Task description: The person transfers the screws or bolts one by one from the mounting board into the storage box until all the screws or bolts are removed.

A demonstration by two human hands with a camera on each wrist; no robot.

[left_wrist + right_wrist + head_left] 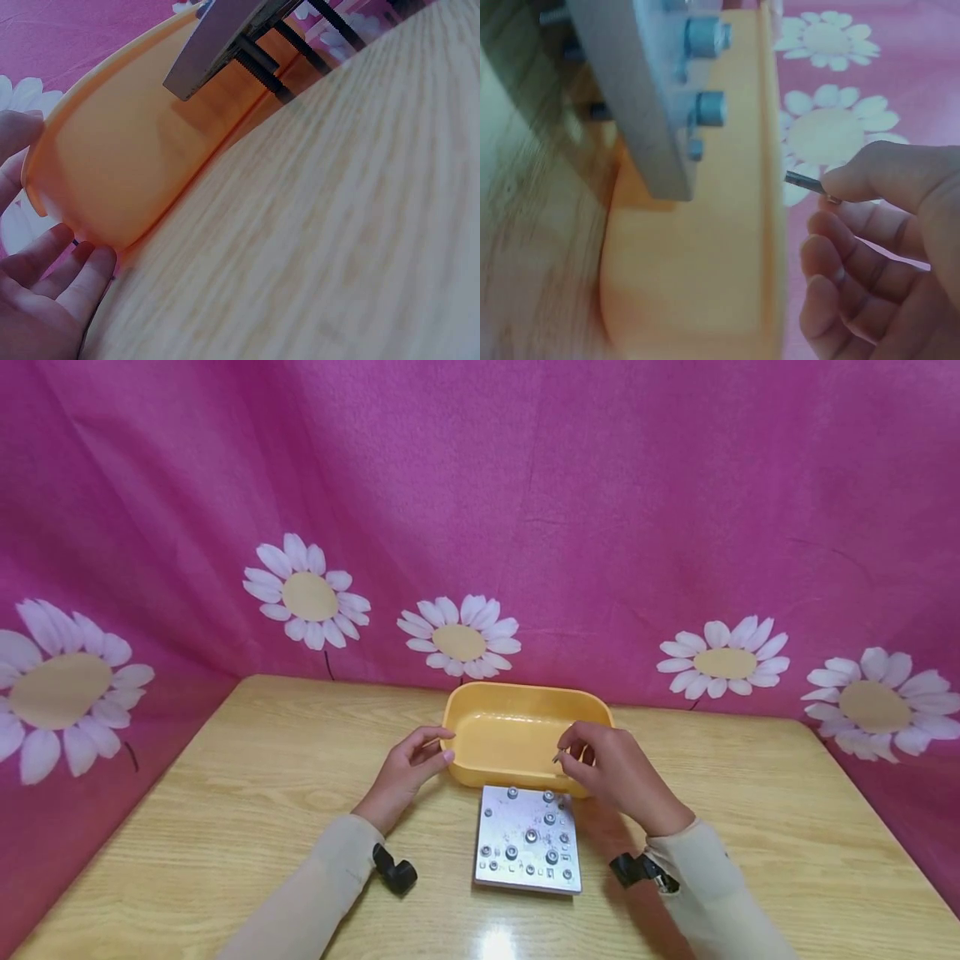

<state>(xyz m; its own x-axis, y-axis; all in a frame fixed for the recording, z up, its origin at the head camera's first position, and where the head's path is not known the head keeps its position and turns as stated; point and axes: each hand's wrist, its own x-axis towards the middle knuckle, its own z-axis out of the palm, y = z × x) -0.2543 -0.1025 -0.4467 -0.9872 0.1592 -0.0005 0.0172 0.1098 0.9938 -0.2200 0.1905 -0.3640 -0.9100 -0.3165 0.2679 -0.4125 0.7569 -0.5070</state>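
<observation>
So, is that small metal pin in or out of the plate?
Out. The right hand pinches the small metal pin over the yellow tub, apart from the metal plate.

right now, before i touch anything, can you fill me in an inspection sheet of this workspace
surface: wood-grain table, with a bright reflection at the bottom of the head view
job's things: yellow bin near the back edge; metal plate in front of it, screw heads on top, dark threaded ends below; small metal pin
clutter: nothing seen
left hand: touches the bin's left end
right hand: pinches the pin between thumb and finger, at the bin's right end
cables: nothing seen
surroundings: pink cloth with white daisies; a black device on each wrist
</observation>
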